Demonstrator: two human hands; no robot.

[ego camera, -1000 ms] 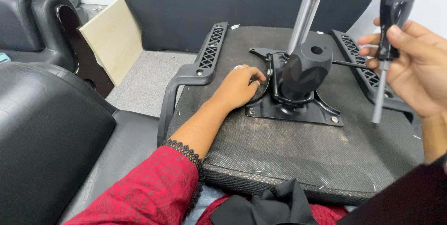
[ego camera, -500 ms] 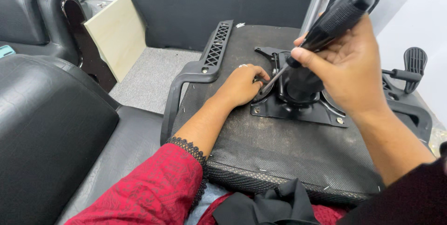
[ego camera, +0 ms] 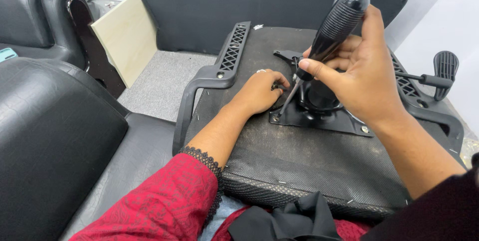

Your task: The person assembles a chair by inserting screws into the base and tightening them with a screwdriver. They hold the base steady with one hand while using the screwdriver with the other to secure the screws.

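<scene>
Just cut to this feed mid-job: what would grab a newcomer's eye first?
The right hand, centre right, gripping a big black screwdriver with its tip down at the corner of the metal plate on an upturned chair seat. Beside it the left hand rests at the plate's edge, its red sleeve at bottom left.

Grey carpet [ego camera: 164,79], white wall [ego camera: 439,16], black leather sofa [ego camera: 55,136] alongside

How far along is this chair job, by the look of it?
The black mechanism plate already sits on the upturned seat base, with one screw in. The right hand sets a screwdriver at the near-left corner while the left hand steadies. Other corners are hidden.
</scene>
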